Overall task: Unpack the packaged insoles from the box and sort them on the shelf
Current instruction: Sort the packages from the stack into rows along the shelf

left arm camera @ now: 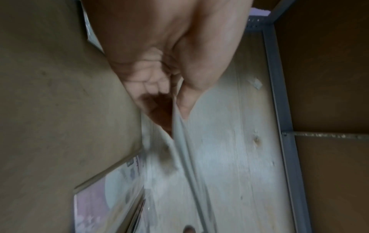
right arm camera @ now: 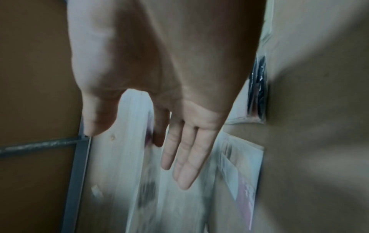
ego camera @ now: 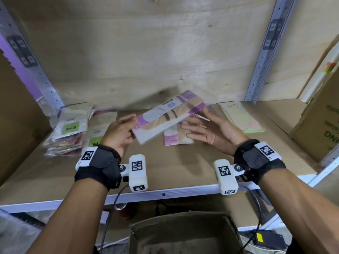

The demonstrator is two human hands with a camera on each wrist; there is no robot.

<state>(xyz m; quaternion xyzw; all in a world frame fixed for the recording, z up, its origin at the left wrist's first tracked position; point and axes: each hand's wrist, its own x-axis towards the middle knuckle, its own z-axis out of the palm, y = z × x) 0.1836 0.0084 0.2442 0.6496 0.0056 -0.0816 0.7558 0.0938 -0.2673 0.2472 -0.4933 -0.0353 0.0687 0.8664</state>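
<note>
Gripping a purple insole pack (ego camera: 165, 119) above the shelf (ego camera: 183, 173), the left hand (ego camera: 119, 133) angles it back-right; right hand (ego camera: 211, 131) spread flat, released.

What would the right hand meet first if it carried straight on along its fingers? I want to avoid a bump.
Probably the purple insole pack that the left hand holds; the right hand points toward its raised end, though depth is unclear.

a pale plywood back wall (ego camera: 146, 52) closes the rack behind. two grey metal uprights with holes stand at its sides, the left upright (ego camera: 27, 57) and the right upright (ego camera: 266, 52). the brown board (ego camera: 165, 173) has a light metal front edge (ego camera: 165, 195). light is dim and soft.
</note>
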